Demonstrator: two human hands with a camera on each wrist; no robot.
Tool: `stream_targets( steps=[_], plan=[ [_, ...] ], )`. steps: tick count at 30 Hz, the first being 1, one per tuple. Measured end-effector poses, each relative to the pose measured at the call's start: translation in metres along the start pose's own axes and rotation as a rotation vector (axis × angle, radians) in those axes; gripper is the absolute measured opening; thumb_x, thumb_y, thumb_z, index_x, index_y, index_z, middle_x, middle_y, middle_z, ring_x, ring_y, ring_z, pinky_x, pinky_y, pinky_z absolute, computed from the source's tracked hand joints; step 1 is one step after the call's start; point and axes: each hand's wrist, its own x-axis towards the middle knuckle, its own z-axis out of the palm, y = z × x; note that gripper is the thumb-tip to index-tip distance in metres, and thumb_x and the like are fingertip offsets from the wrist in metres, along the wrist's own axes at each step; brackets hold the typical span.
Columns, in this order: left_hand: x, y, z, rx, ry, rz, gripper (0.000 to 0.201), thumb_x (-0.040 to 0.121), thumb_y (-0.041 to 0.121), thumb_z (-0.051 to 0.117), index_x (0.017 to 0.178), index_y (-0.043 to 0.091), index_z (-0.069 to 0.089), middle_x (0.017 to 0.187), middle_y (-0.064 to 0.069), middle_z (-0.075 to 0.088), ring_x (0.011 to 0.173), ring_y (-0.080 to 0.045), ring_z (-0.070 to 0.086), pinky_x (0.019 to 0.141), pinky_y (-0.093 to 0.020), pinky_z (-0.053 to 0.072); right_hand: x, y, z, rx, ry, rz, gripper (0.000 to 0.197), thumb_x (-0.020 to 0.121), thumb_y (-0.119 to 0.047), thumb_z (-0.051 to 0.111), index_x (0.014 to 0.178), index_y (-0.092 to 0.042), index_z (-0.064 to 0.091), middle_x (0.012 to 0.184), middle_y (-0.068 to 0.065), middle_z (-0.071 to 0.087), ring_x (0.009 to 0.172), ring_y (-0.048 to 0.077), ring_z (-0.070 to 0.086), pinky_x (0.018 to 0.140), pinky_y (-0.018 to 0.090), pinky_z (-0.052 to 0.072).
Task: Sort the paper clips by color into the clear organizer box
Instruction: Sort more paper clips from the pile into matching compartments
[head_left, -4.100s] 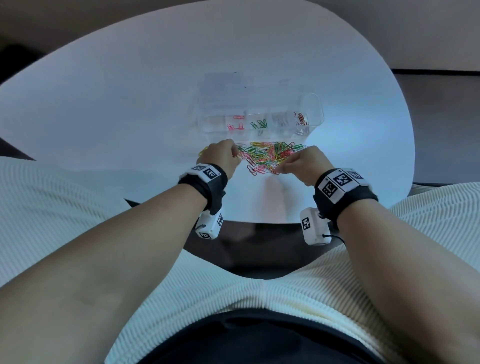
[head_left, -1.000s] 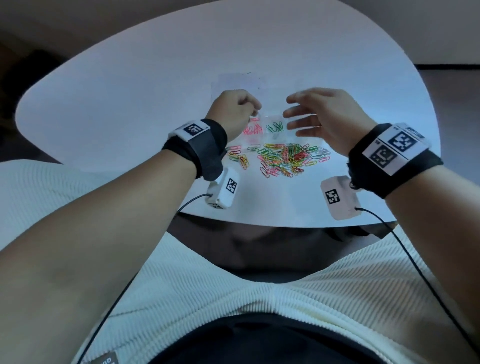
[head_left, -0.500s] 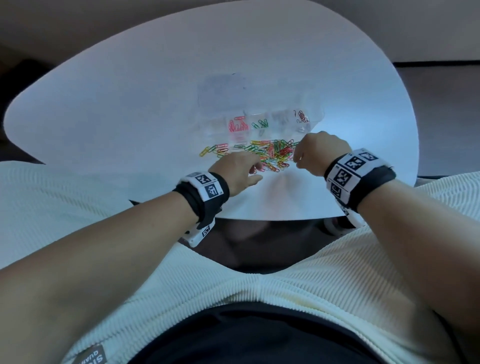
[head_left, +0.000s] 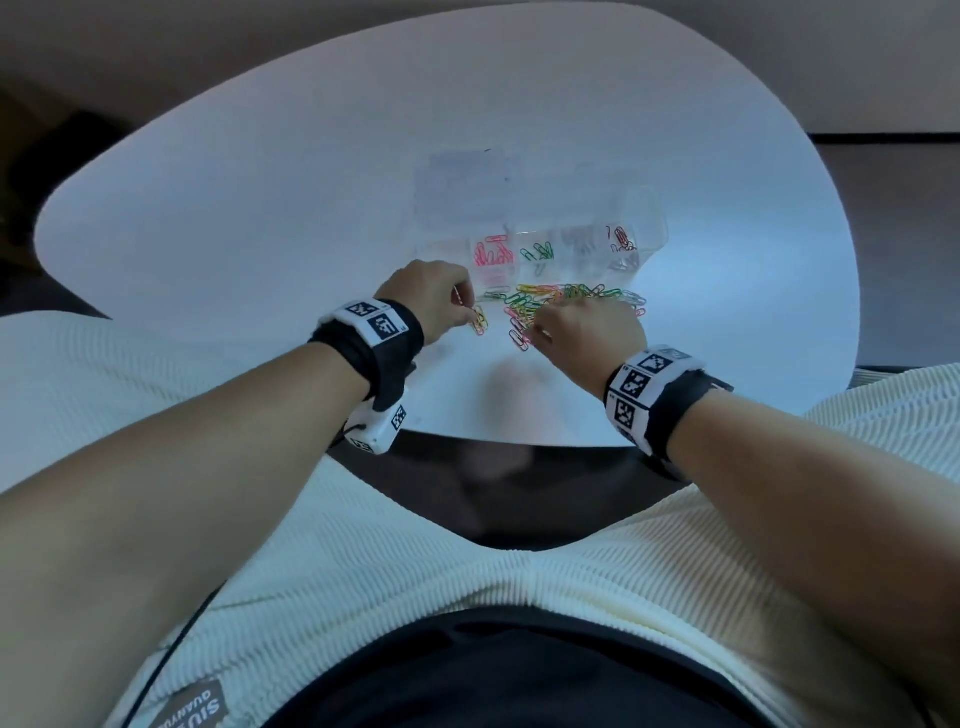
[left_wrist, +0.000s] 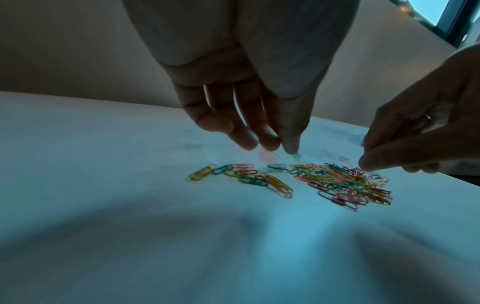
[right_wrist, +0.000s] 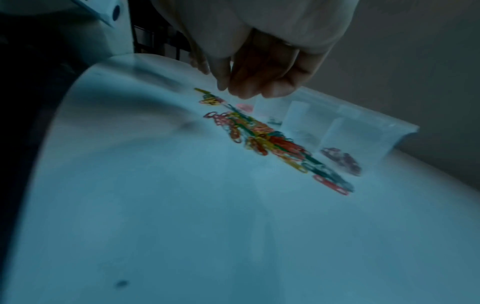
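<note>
Paper clips in mixed colours (head_left: 566, 306) lie heaped on your white oval table (head_left: 260, 208), near its front edge, just before the clear plastic organizer box (head_left: 644, 234), which already holds pink, green and red clips in separate compartments. Your left hand (head_left: 431, 299) hovers with fingers loose and hanging. Your right hand (head_left: 587, 332) pinches fingertips together over the heap; what it pinches, I cannot tell.

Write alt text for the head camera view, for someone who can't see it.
Seen from above, two hands, left and right, reach into a pile of colored paper clips on a white table. Just behind the pile sits a clear organizer box, with pink clips, green clips and red clips in separate compartments. Both wrists wear black bands with printed markers.
</note>
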Motion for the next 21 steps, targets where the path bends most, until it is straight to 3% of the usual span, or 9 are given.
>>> stream_targets(
  steps=[4, 7, 9, 12, 15, 18, 21],
  plan=[
    [-0.003, 0.001, 0.013, -0.051, 0.006, -0.018, 0.012, 0.078, 0.033, 0.073, 0.085, 0.026, 0.069, 0.085, 0.010, 0.063, 0.085, -0.016, 0.061, 0.077, -0.030, 0.052, -0.001, -0.010, 0.009, -0.037, -0.143, -0.052, 0.026, 0.097, -0.033, 0.046, 0.092, -0.019, 0.067, 0.081, 0.005, 0.068, 0.070, 0.031, 0.063, 0.058, 0.029, 0.042],
    [-0.003, 0.008, 0.021, -0.032, -0.047, 0.101, 0.023, 0.083, 0.029, 0.069, 0.106, 0.028, 0.068, 0.094, 0.008, 0.062, 0.093, -0.017, 0.060, 0.085, -0.032, 0.049, -0.005, -0.010, 0.008, -0.015, -0.239, -0.063, 0.028, 0.097, -0.030, 0.044, 0.117, -0.028, 0.064, 0.094, 0.008, 0.069, 0.084, 0.031, 0.064, 0.063, 0.030, 0.040],
    [-0.002, 0.013, 0.027, 0.023, -0.087, 0.222, 0.034, 0.088, 0.026, 0.066, 0.121, 0.028, 0.063, 0.104, 0.002, 0.061, 0.100, -0.019, 0.056, 0.088, -0.032, 0.044, -0.006, -0.010, 0.007, 0.005, -0.281, -0.064, 0.032, 0.097, -0.030, 0.045, 0.124, -0.031, 0.062, 0.098, 0.009, 0.069, 0.089, 0.031, 0.064, 0.065, 0.031, 0.042],
    [0.000, 0.015, 0.034, 0.148, -0.109, 0.288, 0.037, 0.094, 0.027, 0.057, 0.130, 0.031, 0.056, 0.114, 0.000, 0.058, 0.112, -0.021, 0.048, 0.090, -0.031, 0.037, -0.007, -0.011, 0.006, 0.017, -0.303, -0.044, 0.027, 0.095, -0.031, 0.049, 0.109, -0.030, 0.072, 0.094, 0.007, 0.070, 0.085, 0.031, 0.065, 0.067, 0.033, 0.050],
    [0.001, 0.012, 0.039, 0.240, -0.143, 0.282, 0.031, 0.096, 0.026, 0.050, 0.124, 0.029, 0.061, 0.112, -0.003, 0.055, 0.113, -0.025, 0.046, 0.093, -0.036, 0.042, -0.009, -0.013, 0.008, 0.028, -0.318, -0.020, 0.022, 0.090, -0.030, 0.055, 0.094, -0.023, 0.075, 0.090, 0.004, 0.070, 0.081, 0.030, 0.064, 0.065, 0.031, 0.051],
    [0.000, 0.007, 0.041, 0.264, -0.156, 0.254, 0.025, 0.095, 0.023, 0.049, 0.115, 0.022, 0.064, 0.108, -0.005, 0.055, 0.110, -0.026, 0.047, 0.089, -0.038, 0.044, -0.009, -0.011, 0.011, 0.040, -0.300, -0.052, 0.023, 0.092, -0.030, 0.054, 0.095, -0.017, 0.073, 0.097, 0.000, 0.063, 0.085, 0.028, 0.061, 0.061, 0.030, 0.043],
    [-0.002, 0.007, 0.042, 0.179, -0.110, 0.258, 0.034, 0.092, 0.019, 0.053, 0.125, 0.027, 0.056, 0.115, -0.002, 0.058, 0.108, -0.025, 0.052, 0.089, -0.038, 0.045, -0.008, -0.010, 0.011, 0.040, -0.283, -0.067, 0.024, 0.094, -0.029, 0.052, 0.095, -0.016, 0.072, 0.098, 0.002, 0.065, 0.083, 0.029, 0.061, 0.062, 0.030, 0.044]
  ],
)
